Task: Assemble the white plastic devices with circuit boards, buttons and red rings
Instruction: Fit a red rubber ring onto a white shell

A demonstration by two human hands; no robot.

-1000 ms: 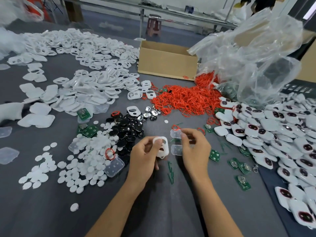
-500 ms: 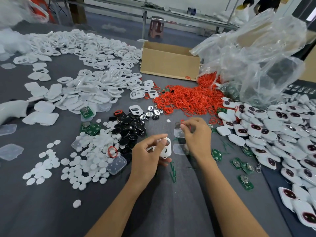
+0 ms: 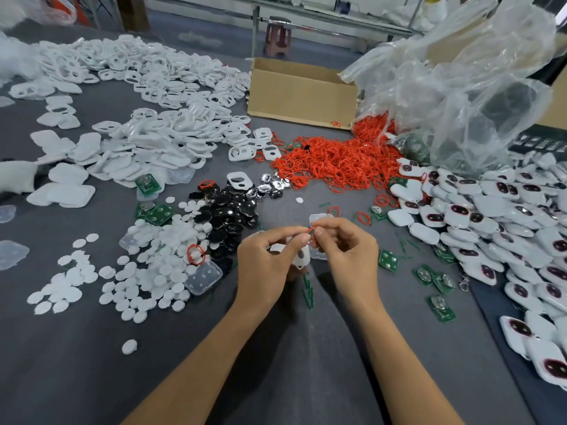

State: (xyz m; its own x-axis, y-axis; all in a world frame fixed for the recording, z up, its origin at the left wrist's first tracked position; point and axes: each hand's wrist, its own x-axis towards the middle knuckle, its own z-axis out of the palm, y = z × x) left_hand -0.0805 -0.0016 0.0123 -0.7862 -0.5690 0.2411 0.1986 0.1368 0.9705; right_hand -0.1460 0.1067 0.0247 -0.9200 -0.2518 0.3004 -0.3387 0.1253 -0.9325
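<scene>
My left hand (image 3: 267,262) grips a white plastic shell (image 3: 299,256) with cut-out holes, held upright over the grey table. My right hand (image 3: 346,250) pinches a thin red ring (image 3: 310,230) at the shell's top edge, right by my left fingertips. A heap of red rings (image 3: 334,164) lies further back. Green circuit boards (image 3: 388,259) lie to the right of my hands, and black and silver buttons (image 3: 227,210) to the left. Finished white devices (image 3: 478,216) are piled on the right.
Heaps of white shells (image 3: 159,139) cover the left and back of the grey table (image 3: 92,363). White round discs (image 3: 147,271) and clear button pads (image 3: 204,277) lie left of my hands. A cardboard box (image 3: 302,93) and a clear plastic bag (image 3: 460,81) stand at the back.
My right hand reached toward the red rings, picked one up and brought it back to the shell. My left hand kept hold of the shell and raised it slightly.
</scene>
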